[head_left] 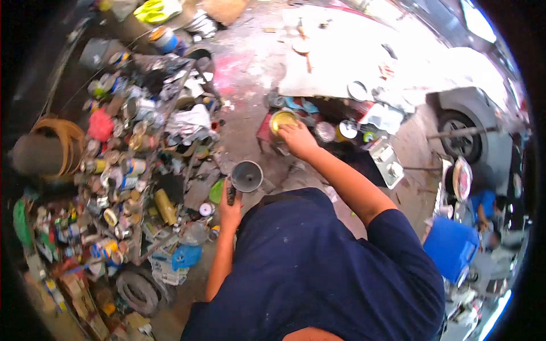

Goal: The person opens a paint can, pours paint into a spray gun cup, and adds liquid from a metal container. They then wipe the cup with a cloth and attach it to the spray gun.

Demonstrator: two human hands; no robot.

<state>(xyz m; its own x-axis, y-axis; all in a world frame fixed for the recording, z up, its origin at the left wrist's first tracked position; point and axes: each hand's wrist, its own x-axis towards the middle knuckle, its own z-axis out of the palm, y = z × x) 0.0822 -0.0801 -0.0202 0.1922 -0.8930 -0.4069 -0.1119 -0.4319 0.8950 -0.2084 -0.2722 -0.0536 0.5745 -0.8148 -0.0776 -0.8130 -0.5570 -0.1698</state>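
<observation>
My left hand [230, 209] is closed around the dark handle of what looks like a paint spray gun. The round grey cup [247, 176] on top faces up, and its inside shows. Out in front, my right hand [298, 140] reaches to a round yellow tin or lid [282, 120]. Its fingers lie at the near rim; whether they grip it is blurred. This tin sits at the left end of a low, cluttered surface, beside a clear jar [325, 132] and a white-topped can [347, 129].
On the left, shelves hold many paint cans [134, 166], rags [190, 126] and a tank [42, 154]. A white-covered panel [335, 62] lies ahead. To the right are a car wheel [459, 136], a blue jerrycan [451, 248] and another person in blue [483, 207].
</observation>
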